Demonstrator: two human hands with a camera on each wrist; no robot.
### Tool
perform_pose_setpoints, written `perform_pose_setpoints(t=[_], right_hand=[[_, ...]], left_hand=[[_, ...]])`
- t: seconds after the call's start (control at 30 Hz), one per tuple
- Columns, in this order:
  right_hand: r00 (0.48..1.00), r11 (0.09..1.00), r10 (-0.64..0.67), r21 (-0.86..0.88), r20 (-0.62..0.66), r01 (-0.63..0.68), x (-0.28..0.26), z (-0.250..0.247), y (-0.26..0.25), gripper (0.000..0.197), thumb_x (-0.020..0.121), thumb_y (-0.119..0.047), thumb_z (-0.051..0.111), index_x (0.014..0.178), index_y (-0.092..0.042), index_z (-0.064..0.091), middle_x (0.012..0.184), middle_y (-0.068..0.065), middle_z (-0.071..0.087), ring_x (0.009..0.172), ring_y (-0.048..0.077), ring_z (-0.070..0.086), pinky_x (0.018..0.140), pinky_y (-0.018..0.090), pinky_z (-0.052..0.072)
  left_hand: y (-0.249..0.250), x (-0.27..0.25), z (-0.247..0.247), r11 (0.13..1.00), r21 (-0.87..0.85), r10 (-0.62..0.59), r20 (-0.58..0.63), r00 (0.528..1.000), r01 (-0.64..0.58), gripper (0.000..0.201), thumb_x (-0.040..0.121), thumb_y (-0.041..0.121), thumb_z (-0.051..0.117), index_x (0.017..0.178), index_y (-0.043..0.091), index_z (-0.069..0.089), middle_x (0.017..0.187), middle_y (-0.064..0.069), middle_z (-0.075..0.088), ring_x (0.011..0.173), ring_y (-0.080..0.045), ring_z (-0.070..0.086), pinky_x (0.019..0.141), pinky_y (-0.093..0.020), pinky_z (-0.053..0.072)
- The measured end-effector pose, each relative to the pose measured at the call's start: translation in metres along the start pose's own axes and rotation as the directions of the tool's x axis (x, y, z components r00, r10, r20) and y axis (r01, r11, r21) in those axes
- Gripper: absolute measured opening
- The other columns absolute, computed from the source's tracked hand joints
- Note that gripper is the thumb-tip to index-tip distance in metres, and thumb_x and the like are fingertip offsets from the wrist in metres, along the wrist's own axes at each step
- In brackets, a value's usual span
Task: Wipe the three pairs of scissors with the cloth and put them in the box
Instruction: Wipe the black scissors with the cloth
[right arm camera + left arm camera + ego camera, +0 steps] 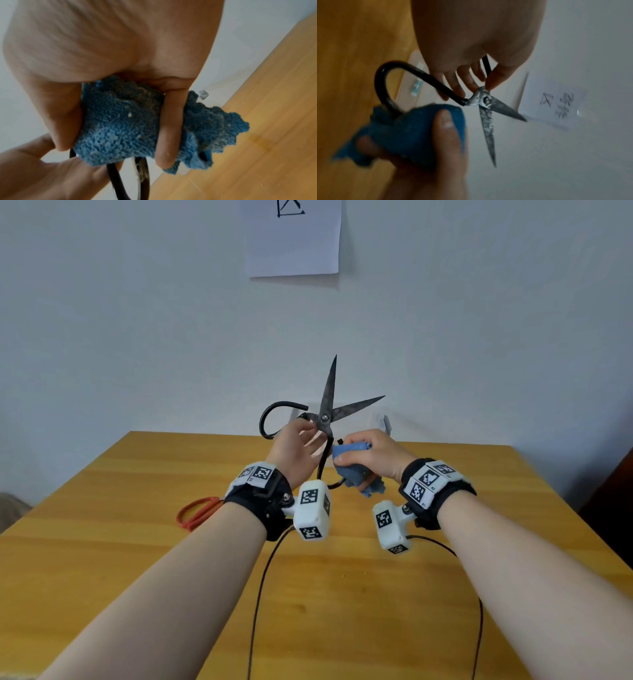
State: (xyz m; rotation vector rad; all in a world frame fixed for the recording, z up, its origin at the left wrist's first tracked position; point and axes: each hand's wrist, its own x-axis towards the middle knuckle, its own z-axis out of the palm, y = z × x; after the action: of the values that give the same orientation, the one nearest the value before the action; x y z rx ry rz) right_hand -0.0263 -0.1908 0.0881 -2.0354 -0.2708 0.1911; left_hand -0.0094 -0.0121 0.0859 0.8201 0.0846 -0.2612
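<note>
Black iron scissors (325, 409) are held up over the table, blades spread and pointing upward. My left hand (296, 450) pinches them just below the pivot (485, 101), thumb on one side and fingers (462, 81) on the other. My right hand (370, 453) grips a crumpled blue cloth (352, 470) that is wrapped round one black handle loop (385, 83). In the right wrist view the cloth (120, 128) fills the fist, with the loop (120, 175) showing below it. Red-handled scissors (198, 513) lie on the table, left of my left wrist.
The wooden table (342, 594) meets a pale wall with a paper sheet (293, 237) pinned up. A clear plastic box (412, 83) stands at the table's far edge, mostly hidden behind my hands. Thin black cables (260, 594) hang from the wrist cameras.
</note>
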Motion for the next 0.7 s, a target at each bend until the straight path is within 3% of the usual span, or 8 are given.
perform_pose_setpoints(t=[0.07, 0.13, 0.2, 0.3, 0.4, 0.5, 0.6, 0.7], right_hand=[[1.000, 1.000, 0.007, 0.008, 0.012, -0.007, -0.002, -0.003, 0.001, 0.032, 0.088, -0.020, 0.078, 0.087, 0.005, 0.058, 0.082, 0.026, 0.065, 0.076, 0.050, 0.072, 0.063, 0.057, 0.059], [0.999, 1.000, 0.022, 0.008, 0.032, -0.022, -0.005, -0.007, 0.002, 0.039, 0.088, -0.021, 0.078, 0.092, 0.011, 0.056, 0.084, 0.032, 0.066, 0.077, 0.051, 0.072, 0.068, 0.064, 0.057], [0.998, 0.999, 0.040, -0.017, 0.049, -0.039, -0.007, -0.010, 0.001, 0.038, 0.088, -0.021, 0.078, 0.096, 0.011, 0.058, 0.090, 0.035, 0.068, 0.078, 0.051, 0.072, 0.069, 0.063, 0.057], [0.997, 0.998, 0.042, -0.050, 0.072, -0.039, -0.009, -0.011, -0.001, 0.031, 0.087, -0.020, 0.078, 0.093, 0.006, 0.062, 0.090, 0.034, 0.069, 0.080, 0.051, 0.071, 0.064, 0.053, 0.059], [0.995, 0.995, 0.041, -0.089, 0.091, -0.033, -0.011, -0.013, -0.004, 0.018, 0.088, -0.018, 0.077, 0.082, -0.004, 0.066, 0.084, 0.032, 0.069, 0.078, 0.050, 0.071, 0.059, 0.046, 0.059], [0.994, 0.992, 0.051, -0.122, 0.095, -0.039, -0.012, -0.015, -0.003, 0.018, 0.087, -0.019, 0.077, 0.072, -0.016, 0.067, 0.079, 0.023, 0.070, 0.075, 0.047, 0.073, 0.057, 0.044, 0.059], [0.995, 0.986, 0.073, -0.156, 0.068, -0.062, -0.012, -0.017, 0.002, 0.021, 0.085, -0.023, 0.079, 0.067, -0.026, 0.069, 0.077, 0.018, 0.071, 0.072, 0.044, 0.073, 0.063, 0.052, 0.060], [0.997, 0.979, 0.074, -0.191, 0.017, -0.069, -0.011, -0.014, 0.007, 0.016, 0.086, -0.029, 0.078, 0.072, -0.025, 0.071, 0.080, 0.014, 0.070, 0.071, 0.045, 0.071, 0.065, 0.055, 0.062]], left_hand=[[-0.002, 0.002, 0.000, 0.989, 0.144, 0.045, -0.002, 0.999, -0.044, 0.010, 0.100, 0.012, 0.056, 0.107, 0.009, 0.064, 0.104, -0.006, 0.069, 0.096, -0.023, 0.071, 0.072, -0.040, 0.060], [-0.004, 0.002, -0.002, 0.972, 0.211, 0.098, 0.026, 0.995, -0.101, 0.010, 0.101, 0.014, 0.062, 0.110, 0.010, 0.066, 0.102, -0.004, 0.074, 0.097, -0.022, 0.074, 0.076, -0.040, 0.061], [-0.006, 0.003, -0.004, 0.945, 0.275, 0.177, 0.030, 0.984, -0.179, 0.007, 0.100, 0.011, 0.064, 0.106, 0.009, 0.067, 0.102, -0.007, 0.074, 0.099, -0.023, 0.072, 0.079, -0.038, 0.061], [-0.009, 0.003, -0.002, 0.910, 0.326, 0.255, 0.043, 0.966, -0.255, 0.003, 0.099, 0.011, 0.065, 0.100, 0.009, 0.068, 0.101, -0.009, 0.073, 0.099, -0.022, 0.069, 0.080, -0.038, 0.061], [-0.013, 0.003, -0.002, 0.913, 0.339, 0.218, 0.068, 0.974, -0.228, 0.010, 0.098, 0.016, 0.069, 0.106, 0.011, 0.070, 0.098, -0.005, 0.072, 0.094, -0.021, 0.067, 0.085, -0.036, 0.060], [-0.018, 0.004, -0.003, 0.877, 0.426, 0.197, 0.104, 0.975, -0.223, 0.009, 0.097, 0.020, 0.070, 0.097, 0.011, 0.071, 0.091, -0.007, 0.070, 0.092, -0.021, 0.067, 0.081, -0.031, 0.058], [-0.025, 0.009, -0.005, 0.830, 0.493, 0.222, 0.138, 0.965, -0.261, 0.018, 0.097, 0.019, 0.071, 0.081, 0.010, 0.067, 0.088, -0.013, 0.072, 0.091, -0.022, 0.071, 0.079, -0.033, 0.059], [-0.034, 0.015, -0.005, 0.836, 0.468, 0.304, 0.039, 0.952, -0.287, 0.022, 0.095, 0.019, 0.073, 0.103, 0.001, 0.064, 0.085, -0.011, 0.072, 0.084, -0.018, 0.072, 0.072, -0.033, 0.061]])
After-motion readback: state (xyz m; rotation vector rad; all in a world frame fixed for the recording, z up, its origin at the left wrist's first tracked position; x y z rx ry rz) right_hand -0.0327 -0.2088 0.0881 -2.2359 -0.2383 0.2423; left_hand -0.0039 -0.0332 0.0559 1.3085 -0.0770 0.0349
